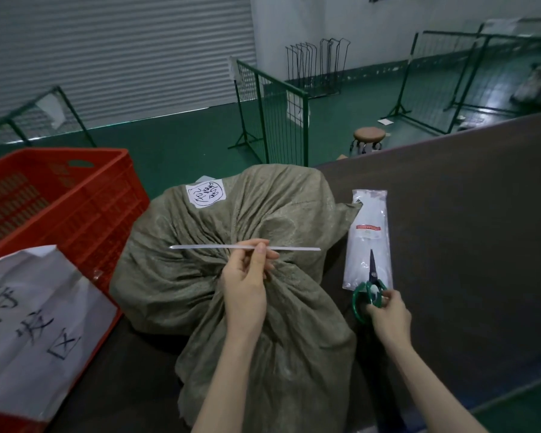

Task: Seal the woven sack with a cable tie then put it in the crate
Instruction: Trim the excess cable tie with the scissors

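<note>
A grey-green woven sack (231, 232) lies on the dark table, its mouth gathered into a neck near the middle. My left hand (247, 276) rests on that neck and pinches a white cable tie (219, 247), which stretches level across the sack. My right hand (388, 314) grips the green handles of a pair of scissors (370, 285) whose blades lie on a clear packet of cable ties (369, 232). The red plastic crate (85, 195) stands to the left of the sack, and a white paper sign covers its near side.
The dark table (466, 245) extends to the right of the sack. Beyond it lie a green floor, green wire fence panels (272, 114) and a round brown stool (368, 137). A white label with handwriting (205, 193) is stuck on the sack's far side.
</note>
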Demonstrator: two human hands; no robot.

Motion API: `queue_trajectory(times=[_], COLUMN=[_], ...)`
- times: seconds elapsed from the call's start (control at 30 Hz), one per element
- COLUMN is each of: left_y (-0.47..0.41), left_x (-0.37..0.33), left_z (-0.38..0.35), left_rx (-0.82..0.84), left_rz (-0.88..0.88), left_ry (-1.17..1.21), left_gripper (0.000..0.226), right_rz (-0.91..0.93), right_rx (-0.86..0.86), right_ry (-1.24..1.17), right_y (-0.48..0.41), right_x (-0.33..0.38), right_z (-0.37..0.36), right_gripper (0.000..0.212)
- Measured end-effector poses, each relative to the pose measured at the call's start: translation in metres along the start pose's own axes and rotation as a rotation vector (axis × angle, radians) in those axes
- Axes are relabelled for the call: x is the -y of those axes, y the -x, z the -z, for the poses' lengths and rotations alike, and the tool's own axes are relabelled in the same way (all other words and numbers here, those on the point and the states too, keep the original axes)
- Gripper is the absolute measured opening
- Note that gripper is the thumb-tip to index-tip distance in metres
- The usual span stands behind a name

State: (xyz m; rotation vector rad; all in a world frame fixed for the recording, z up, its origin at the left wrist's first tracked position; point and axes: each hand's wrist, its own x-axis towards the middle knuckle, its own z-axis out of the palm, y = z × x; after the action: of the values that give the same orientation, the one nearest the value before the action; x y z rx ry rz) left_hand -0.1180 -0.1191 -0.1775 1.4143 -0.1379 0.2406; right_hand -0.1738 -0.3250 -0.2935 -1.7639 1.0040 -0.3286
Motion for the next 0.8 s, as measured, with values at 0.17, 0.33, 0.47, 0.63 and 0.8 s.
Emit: queue_trajectory(times=[0.17, 0.33, 0.47, 0.63, 0.8], left_y=[0.001, 0.007, 0.012, 0.021, 0.030], left_x=[0.002, 0.001, -0.002, -0.007, -0.009], left_z=[-0.002, 0.000, 0.001, -0.004, -0.011], left_rx=[0.038, 0.106, 0.126, 0.166, 0.239], left_rz=[-0.008, -0.007, -0.006, -0.038, -0.074], left_ry=[-0.074, -0.135, -0.152, -0.216, -0.307], left_gripper=[0.016, 0.016, 0.015, 0.012, 0.013], right_rz=[-0.046, -0.063, -0.093, 0.076, 0.282], right_rx=[0.039, 0.135, 0.125, 0.068, 0.337], right_ry=[0.197, 0.194, 0.091, -0.232, -0.559], right_y=[-0.010, -0.018, -0.023, -0.007, 0.033], right_x=[-0.011, -0.008, -0.007, 0.031, 0.081], right_z=[-0.008, -0.009, -0.004, 0.003, 0.018], right_gripper=[0.033, 0.046, 0.043, 0.024, 0.025])
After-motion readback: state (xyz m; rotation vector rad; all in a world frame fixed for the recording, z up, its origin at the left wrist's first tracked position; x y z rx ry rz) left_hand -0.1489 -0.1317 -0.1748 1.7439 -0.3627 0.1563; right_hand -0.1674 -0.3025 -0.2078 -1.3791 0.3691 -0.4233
